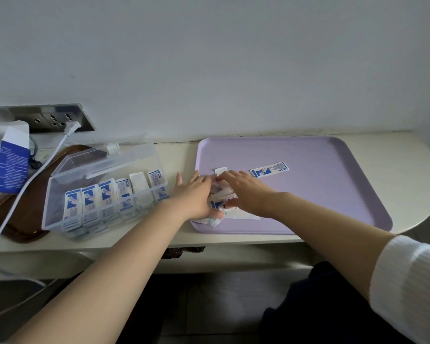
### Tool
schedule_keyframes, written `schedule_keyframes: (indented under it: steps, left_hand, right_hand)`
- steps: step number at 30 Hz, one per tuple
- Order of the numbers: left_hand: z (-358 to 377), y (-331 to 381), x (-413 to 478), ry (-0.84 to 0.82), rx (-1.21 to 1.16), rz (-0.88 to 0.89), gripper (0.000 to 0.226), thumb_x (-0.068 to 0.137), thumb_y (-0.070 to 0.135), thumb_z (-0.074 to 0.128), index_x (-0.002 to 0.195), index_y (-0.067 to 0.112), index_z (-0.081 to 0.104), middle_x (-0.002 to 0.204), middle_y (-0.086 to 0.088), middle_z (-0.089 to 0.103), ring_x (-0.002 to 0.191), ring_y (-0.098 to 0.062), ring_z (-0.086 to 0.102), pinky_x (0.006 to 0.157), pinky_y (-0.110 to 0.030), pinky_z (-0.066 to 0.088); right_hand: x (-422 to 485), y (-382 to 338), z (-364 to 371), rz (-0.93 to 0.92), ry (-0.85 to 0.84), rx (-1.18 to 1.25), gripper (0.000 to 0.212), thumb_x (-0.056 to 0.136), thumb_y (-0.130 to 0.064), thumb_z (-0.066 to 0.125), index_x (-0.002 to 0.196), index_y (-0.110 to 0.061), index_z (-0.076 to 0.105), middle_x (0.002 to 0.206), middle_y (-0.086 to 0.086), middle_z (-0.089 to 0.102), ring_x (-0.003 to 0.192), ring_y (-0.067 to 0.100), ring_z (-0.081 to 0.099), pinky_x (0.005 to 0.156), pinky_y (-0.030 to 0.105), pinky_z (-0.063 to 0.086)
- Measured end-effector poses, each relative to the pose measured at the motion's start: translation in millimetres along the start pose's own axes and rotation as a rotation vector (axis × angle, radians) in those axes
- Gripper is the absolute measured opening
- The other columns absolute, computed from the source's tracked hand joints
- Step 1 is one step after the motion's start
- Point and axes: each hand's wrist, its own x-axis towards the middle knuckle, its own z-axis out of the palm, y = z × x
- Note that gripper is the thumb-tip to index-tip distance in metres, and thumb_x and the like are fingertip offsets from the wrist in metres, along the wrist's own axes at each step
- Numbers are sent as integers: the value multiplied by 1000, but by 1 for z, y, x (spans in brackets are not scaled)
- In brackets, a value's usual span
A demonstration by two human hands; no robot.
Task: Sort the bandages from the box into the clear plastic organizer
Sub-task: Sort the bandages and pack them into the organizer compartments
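A pile of white-and-blue wrapped bandages (219, 202) lies at the left end of the lilac tray (320, 170). My left hand (196, 192) and my right hand (243, 189) close in on the pile from both sides, fingers curled round the bandages. One single bandage (269, 170) lies apart on the tray, just beyond my right hand. The clear plastic organizer (57, 192) stands left of the tray with its lid up; several of its compartments hold upright bandages. The opened blue-and-white box (9, 165) stands at the far left.
A brown tray (18, 219) lies under the organizer's left part. A white cable (35, 175) runs from the wall socket (50, 119) across that tray and off the table's front edge. The table's right end is rounded.
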Motion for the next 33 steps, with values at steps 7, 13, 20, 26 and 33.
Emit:
schedule_keyframes:
  steps: [7, 13, 20, 26, 33]
  left_hand:
    - [1, 9, 0, 42, 40, -28, 65, 76, 52, 66, 125, 15, 44, 124, -5, 46, 120, -25, 34, 93, -34, 29]
    - [7, 14, -6, 67, -33, -63, 41, 84, 39, 61, 114, 15, 48, 118, -2, 52, 115, -24, 39, 86, -34, 31]
    - [-3, 21, -12, 460, -256, 41, 2, 95, 14, 48, 95, 14, 49, 91, -1, 54, 84, -22, 46, 73, -32, 33]
    - [13, 29, -8, 390, -354, 61, 15, 94, 7, 45, 108, 7, 51, 109, -11, 54, 100, -27, 50, 82, -35, 41]
    - [27, 32, -10, 338, -253, 61, 18, 94, 8, 44, 110, 10, 52, 110, -10, 53, 106, -28, 48, 87, -41, 39]
  right_hand:
    - [3, 1, -1, 31, -34, 19, 50, 86, -27, 65, 130, -15, 44, 129, 5, 48, 119, 26, 42, 94, 33, 36]
    - [-2, 4, 2, -30, -9, -182, 33, 93, -35, 54, 115, -11, 53, 113, 8, 56, 109, 26, 43, 89, 34, 36]
    - [-7, 11, -6, 0, 328, -160, 23, 98, -25, 45, 114, -9, 48, 113, 7, 52, 105, 25, 50, 81, 34, 39]
    - [-15, 16, 2, 72, 275, 27, 30, 96, -18, 49, 122, -6, 41, 123, 11, 45, 115, 25, 42, 92, 27, 32]
    - [-16, 23, 22, 315, 214, 89, 55, 93, -19, 52, 138, -5, 25, 138, 15, 30, 130, 30, 29, 107, 31, 23]
